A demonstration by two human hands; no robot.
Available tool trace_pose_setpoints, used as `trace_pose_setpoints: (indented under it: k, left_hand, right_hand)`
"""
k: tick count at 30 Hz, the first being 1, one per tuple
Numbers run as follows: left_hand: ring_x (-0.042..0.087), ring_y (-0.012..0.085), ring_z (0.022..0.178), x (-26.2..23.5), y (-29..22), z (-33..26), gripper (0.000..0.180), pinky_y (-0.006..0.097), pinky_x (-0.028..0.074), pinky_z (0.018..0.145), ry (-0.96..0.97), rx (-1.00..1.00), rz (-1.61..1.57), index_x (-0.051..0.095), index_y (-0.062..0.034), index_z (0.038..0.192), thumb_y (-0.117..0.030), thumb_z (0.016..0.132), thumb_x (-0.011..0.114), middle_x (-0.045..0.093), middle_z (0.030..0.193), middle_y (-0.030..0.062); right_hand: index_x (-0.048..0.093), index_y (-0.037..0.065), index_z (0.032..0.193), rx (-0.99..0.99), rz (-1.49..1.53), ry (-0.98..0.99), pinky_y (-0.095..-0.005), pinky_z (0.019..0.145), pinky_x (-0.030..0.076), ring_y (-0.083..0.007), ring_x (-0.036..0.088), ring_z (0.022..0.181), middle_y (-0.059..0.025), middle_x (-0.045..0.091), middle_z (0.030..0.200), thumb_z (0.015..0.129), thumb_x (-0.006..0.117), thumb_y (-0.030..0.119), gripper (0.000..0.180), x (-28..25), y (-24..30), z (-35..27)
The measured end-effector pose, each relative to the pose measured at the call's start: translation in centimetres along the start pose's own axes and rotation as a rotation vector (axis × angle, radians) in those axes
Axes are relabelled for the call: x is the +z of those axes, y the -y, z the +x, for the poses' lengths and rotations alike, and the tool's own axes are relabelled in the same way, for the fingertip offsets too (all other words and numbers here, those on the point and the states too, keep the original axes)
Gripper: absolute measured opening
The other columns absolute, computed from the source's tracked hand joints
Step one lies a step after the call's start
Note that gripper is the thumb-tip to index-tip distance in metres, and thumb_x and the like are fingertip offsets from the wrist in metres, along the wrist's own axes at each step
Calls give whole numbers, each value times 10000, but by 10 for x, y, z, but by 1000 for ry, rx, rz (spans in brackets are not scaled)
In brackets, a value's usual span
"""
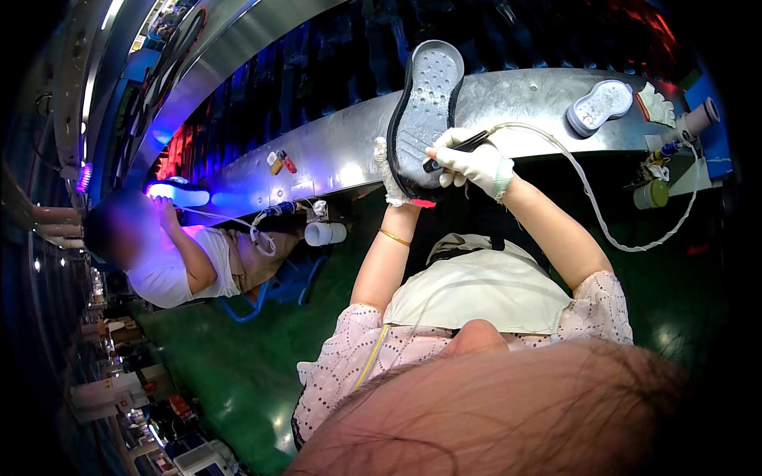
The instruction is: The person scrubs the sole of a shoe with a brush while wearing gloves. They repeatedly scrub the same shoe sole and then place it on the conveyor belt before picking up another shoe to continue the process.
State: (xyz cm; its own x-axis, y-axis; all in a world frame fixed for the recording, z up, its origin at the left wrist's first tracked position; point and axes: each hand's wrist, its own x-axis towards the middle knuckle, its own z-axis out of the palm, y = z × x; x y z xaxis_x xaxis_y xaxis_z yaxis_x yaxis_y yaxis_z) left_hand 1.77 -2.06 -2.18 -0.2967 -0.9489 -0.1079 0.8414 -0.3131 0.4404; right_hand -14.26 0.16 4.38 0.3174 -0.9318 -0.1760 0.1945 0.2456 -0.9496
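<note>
Gloved left hand [390,178] clamps the shoe sole [425,111] by its lower edge, at twelve o'clock; gloved right hand [476,164] pinches a dark pen tool [460,147] against it. Sole seems light, flexible; the rim grips best.

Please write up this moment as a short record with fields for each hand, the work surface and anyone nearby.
left hand: white-gloved left hand grips the grey shoe sole with a black rim from below, holding it up tread side to the camera
right hand: white-gloved right hand holds a black pen-like tool against the sole
tool lead: white hose loops away to the right
surface: curved shiny metal bench; a second grey sole lies on it
nearby: person in a white shirt at left, under violet light
</note>
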Motion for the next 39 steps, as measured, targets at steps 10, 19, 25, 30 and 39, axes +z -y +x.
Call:
trace_pose_setpoints:
  k: [10, 19, 25, 30, 39]
  left_hand:
    - [418, 455, 1262, 18, -1, -9, 832, 604, 396, 996, 253, -214, -223, 288, -101, 1468, -674, 873, 393, 337, 1460, 230]
    - [374, 456, 1306, 27, -1, -10, 884, 610, 380, 1021, 345, 51, 634, 208, -98, 1493, -695, 868, 390, 300, 1482, 228]
    - [449, 321, 1268, 11, -9, -9, 846, 466, 361, 1078, 139, -31, 40, 331, -74, 1447, -691, 870, 383, 413, 1430, 159]
    - [448, 306, 1259, -5, -10, -3, 796, 457, 329, 1082, 66, 47, 101, 377, -68, 1427, -659, 895, 370, 427, 1427, 147]
    - [482, 311, 1217, -15, -10, -2, 780, 443, 365, 1048, 179, -20, -41, 420, -66, 1396, -656, 886, 400, 471, 1387, 138]
  right_hand:
    - [647, 81, 962, -241, 266, -342, -138, 498, 408, -33, 599, 605, 9, 653, 804, 912, 645, 285, 210, -42, 21, 14]
    - [628, 71, 952, -457, -55, -405, -152, 532, 427, -42, 613, 647, 4, 649, 825, 904, 660, 207, 147, -49, 36, 23]
    - [606, 67, 875, -335, -186, -143, -197, 564, 464, -47, 571, 620, 14, 614, 720, 874, 682, 137, 103, -18, 14, -1]
    - [606, 55, 855, -33, -237, -47, -225, 564, 469, -64, 571, 600, -5, 609, 707, 856, 699, 209, 180, -3, 4, -22]
    - [625, 65, 867, 93, 129, -15, -188, 506, 442, -59, 600, 587, -25, 651, 762, 880, 676, 248, 190, -2, -1, -26]
